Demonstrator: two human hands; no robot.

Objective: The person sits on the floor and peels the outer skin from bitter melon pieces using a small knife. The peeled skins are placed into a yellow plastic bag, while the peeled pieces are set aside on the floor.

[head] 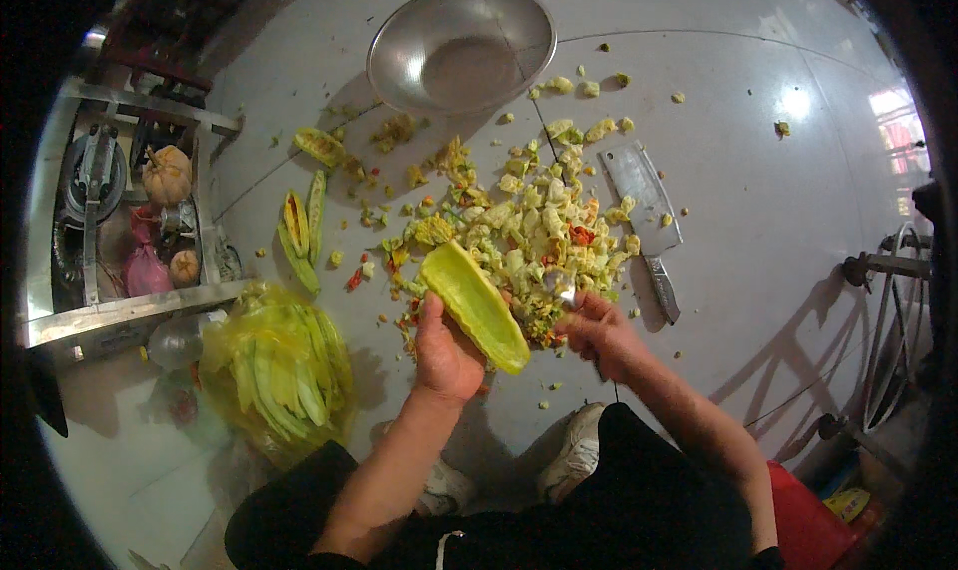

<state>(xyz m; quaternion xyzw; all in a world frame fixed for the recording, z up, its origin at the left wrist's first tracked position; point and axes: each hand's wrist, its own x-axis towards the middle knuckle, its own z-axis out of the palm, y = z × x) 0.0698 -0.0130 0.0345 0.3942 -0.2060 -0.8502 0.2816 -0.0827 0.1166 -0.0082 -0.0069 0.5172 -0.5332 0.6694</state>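
My left hand (449,356) holds a hollowed half of a bitter melon (475,304), its smooth yellow-green inside facing up. My right hand (610,338) grips a metal spoon (563,289), whose bowl points away from me just beyond the melon's right side. Beneath and beyond both hands, a heap of pale melon pith and seeds (524,218) lies on the tiled floor, with red and orange bits in it. A cleaver (645,196) rests flat to the right of the heap. Cut melon pieces (299,229) with some pulp left inside lie to the left.
A large metal mesh colander (464,53) stands beyond the heap. Near my left leg, a yellow plastic bag (277,375) holds long green pieces. A metal-framed rack (142,300) with pumpkins (166,175) stands at left. Metal tubing (891,330) and a red stool (804,521) are at right.
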